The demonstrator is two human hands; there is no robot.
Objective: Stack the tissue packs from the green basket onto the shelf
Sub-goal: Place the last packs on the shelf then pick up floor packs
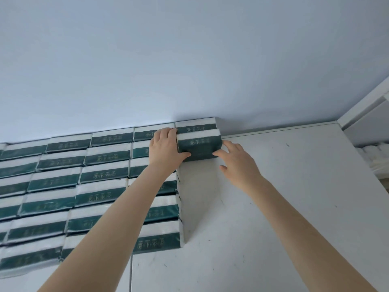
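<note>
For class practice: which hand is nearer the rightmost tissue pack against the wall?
Left. The left hand sits lower-left of the rightmost tissue pack; the right hand, farther lower-right.

two bare forearms, bare left grip, bare right grip

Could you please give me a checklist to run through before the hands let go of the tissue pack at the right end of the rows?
1. Left hand grip on the tissue pack: thumb curled round its front, ok.
2. Right hand steadying: fingertips touch the pack's right end, ok.
3. Pack flat on the shelf: underside hidden, cannot tell.
4. Pack close against the back pack: ok.
5. Neighbouring rows tidy: ok.
6. Packs left in the basket: out of view, cannot tell.
</note>
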